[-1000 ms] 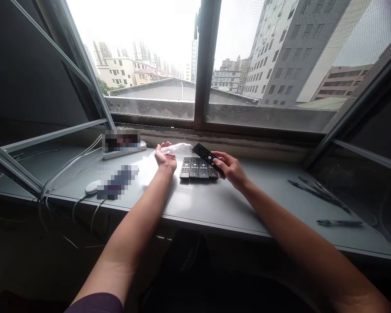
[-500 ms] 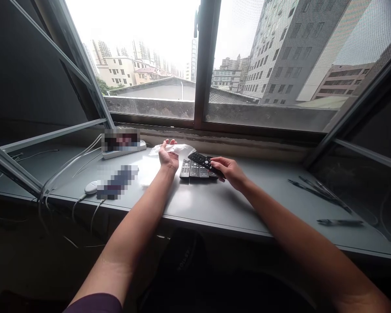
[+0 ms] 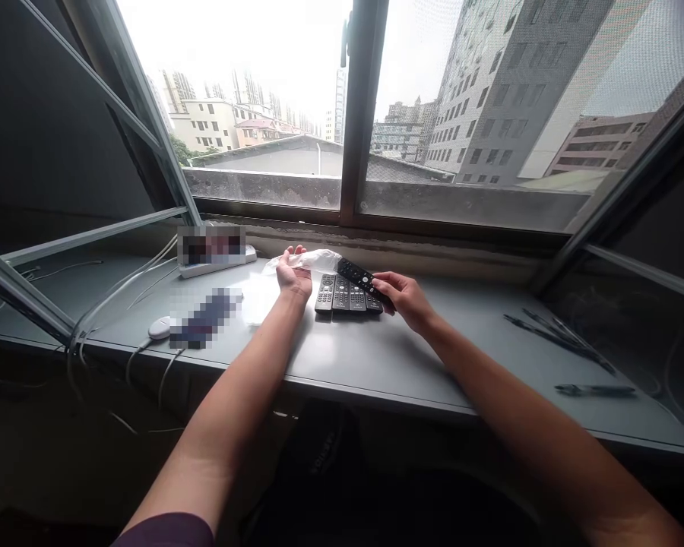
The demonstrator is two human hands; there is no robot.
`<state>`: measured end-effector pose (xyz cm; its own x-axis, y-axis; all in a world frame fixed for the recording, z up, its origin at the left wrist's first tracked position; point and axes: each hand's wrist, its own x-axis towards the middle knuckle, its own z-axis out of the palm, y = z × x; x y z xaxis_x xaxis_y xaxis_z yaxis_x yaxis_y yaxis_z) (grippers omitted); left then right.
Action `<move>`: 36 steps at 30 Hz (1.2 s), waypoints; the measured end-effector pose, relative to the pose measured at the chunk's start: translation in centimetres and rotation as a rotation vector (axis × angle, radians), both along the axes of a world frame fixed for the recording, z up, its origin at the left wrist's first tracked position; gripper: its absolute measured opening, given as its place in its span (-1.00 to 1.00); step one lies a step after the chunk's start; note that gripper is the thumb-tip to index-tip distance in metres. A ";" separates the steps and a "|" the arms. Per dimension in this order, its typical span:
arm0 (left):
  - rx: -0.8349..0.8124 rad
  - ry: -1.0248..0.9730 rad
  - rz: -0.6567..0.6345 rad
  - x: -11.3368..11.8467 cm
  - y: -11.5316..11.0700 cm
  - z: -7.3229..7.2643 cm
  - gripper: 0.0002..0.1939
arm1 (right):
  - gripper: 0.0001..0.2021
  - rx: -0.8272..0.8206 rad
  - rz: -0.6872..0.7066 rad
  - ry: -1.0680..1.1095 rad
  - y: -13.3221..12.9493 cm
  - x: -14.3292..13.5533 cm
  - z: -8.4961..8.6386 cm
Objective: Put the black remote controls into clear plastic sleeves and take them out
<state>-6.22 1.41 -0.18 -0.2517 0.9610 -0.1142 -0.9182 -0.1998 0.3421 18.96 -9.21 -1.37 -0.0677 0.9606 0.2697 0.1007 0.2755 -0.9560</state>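
Note:
My left hand (image 3: 294, 275) is turned palm up with its fingers curled round a thin white plastic bag (image 3: 322, 260), which reaches out on both sides of the hand. My right hand (image 3: 400, 294) grips the near end of a black remote control (image 3: 356, 274), thumb on top. The held remote slants up to the left, and its far end meets the right end of the bag; whether it is inside cannot be made out. Below it, several black remotes (image 3: 340, 301) lie side by side in a row on the grey desk (image 3: 342, 353).
White sheets or bags (image 3: 258, 300) lie left of the remotes. Farther left are a power strip (image 3: 220, 262), a round white charger (image 3: 159, 328), cables and a blurred-out item. Several dark pens (image 3: 596, 390) lie at right. A window frame (image 3: 356, 152) stands behind the desk.
The held remote has moved slightly up and to the right, with my right hand. The bag's right part is raised and spread a little more between my left hand and the remote.

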 end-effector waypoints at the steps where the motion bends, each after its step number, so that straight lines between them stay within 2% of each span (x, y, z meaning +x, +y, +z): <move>1: -0.005 -0.002 0.007 0.0 0.1 -0.1 -0.88 | -0.54 0.004 -0.002 0.009 0.0 0.0 0.0; 4: -0.004 0.007 0.002 0.2 0.1 -0.2 -0.88 | -0.53 -0.007 0.009 0.008 0.0 0.0 -0.1; 11: 0.019 0.083 -0.100 0.6 -0.1 -0.5 -0.91 | -0.50 -0.052 0.067 0.039 0.0 0.0 0.2; 14: 0.020 0.125 -0.162 0.7 -0.6 -0.3 -0.73 | -0.48 -0.045 0.019 0.096 0.0 0.0 0.4; 17: 0.091 0.195 -0.297 1.3 -1.4 0.1 -0.56 | -0.49 -0.035 -0.013 0.076 0.0 -0.1 0.4; 22: 0.213 0.327 -0.460 2.6 -1.8 -0.1 -0.72 | -0.48 -0.023 0.020 0.010 0.0 0.0 0.3; 27: 0.241 0.303 -0.443 2.9 -1.4 -0.6 -0.70 | -0.47 -0.032 0.088 -0.046 0.0 0.3 0.3; 33: 0.214 0.278 -0.468 2.8 -1.7 -0.5 -0.55 | -0.49 -0.012 0.020 0.029 0.2 0.0 -0.1; 36: 0.247 0.291 -0.484 3.0 -2.1 -0.3 -0.55 | -0.49 -0.021 0.090 0.032 0.2 -0.1 -0.2</move>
<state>-3.19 -0.66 -0.53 0.2321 0.9634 0.1341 -0.8003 0.1108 0.5892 18.88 -9.01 -1.56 -0.1461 0.9564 0.2529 0.0460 0.2619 -0.9640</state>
